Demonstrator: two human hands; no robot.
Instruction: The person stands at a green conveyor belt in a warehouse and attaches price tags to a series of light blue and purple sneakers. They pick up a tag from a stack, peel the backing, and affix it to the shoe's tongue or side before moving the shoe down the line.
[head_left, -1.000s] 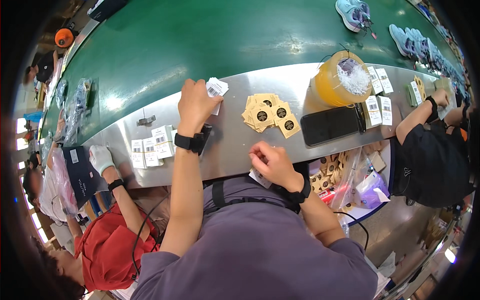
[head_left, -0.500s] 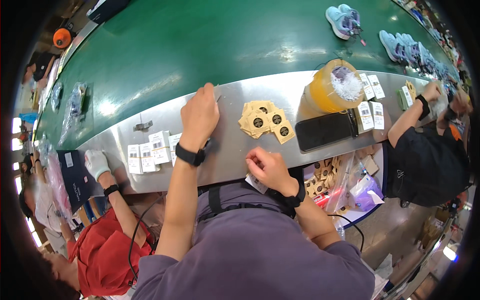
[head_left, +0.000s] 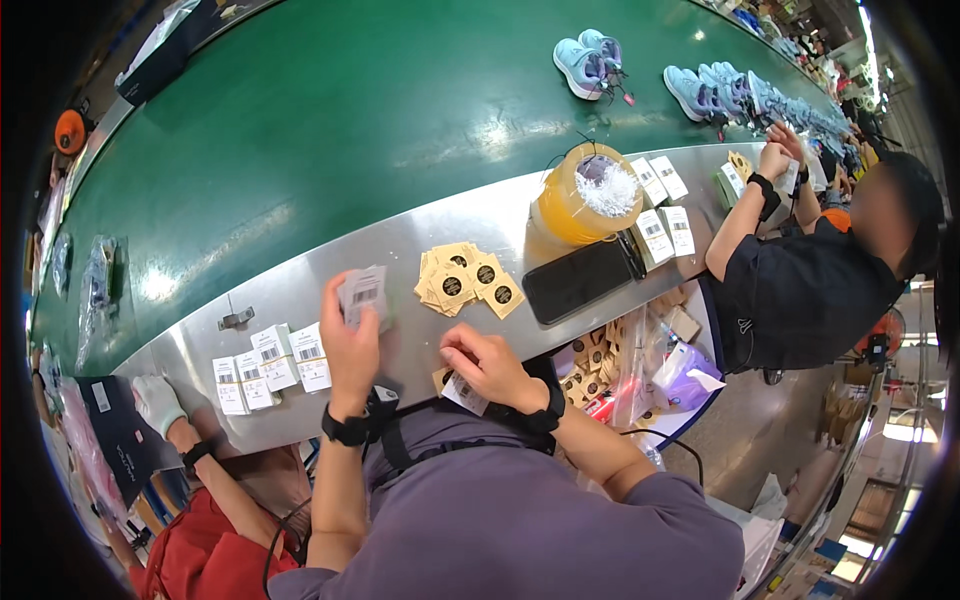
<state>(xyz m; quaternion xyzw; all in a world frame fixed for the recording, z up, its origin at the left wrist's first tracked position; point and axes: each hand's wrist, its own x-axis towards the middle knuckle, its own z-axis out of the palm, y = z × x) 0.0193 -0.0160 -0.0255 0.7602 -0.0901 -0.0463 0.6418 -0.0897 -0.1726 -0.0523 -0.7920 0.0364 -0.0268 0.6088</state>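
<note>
Glossy green covers the far side of the long worktop [head_left: 310, 300]; its near strip is smooth, bare metal. Over that strip, the left hand [head_left: 350, 345] has its grip closed on white labels [head_left: 366, 293], thin paper rectangles bearing a barcode and fine print too small to read. Close to the worktop's near edge, the right hand's [head_left: 490, 372] grip is curled around a tag [head_left: 464, 394], white with a barcode, a tan piece showing beside it.

Just beyond, tan cards [head_left: 468, 277] lie in a loose, overlapping pile, each square one printed with a black circle. To the left stand white bundles [head_left: 270, 370], blocky and barcoded. Right of the cards are a flat black phone [head_left: 578, 284] and a rounded yellow roll [head_left: 572, 218] topped with white shreds [head_left: 612, 190]. Light blue shoes [head_left: 588, 66] sit farther off on the green surface.
</note>
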